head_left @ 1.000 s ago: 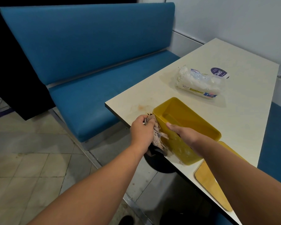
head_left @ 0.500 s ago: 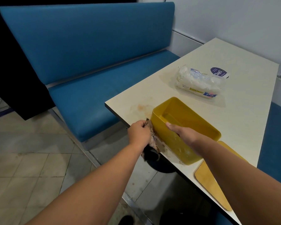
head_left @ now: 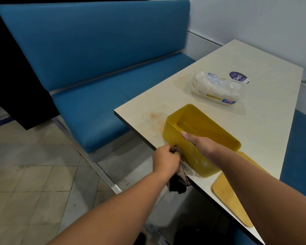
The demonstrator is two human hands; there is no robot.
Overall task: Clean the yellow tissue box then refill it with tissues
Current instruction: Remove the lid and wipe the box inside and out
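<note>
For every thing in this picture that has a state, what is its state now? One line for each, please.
yellow tissue box: open, empty, upright on the table
lid: off, flat beside the box
tissue pack: lying on the table, apart from the box
cloth: crumpled against the box's side
left hand: grips the cloth
right hand: holds the box's rim

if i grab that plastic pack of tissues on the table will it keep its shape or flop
The tissue pack will probably sag: its clear wrapper looks crumpled and loose. It likely weighs little for its bulk, since it seems to hold only soft white sheets. The glossy film may be a bit slippery, and it lies flat on the table, so rolling seems unlikely.
</note>
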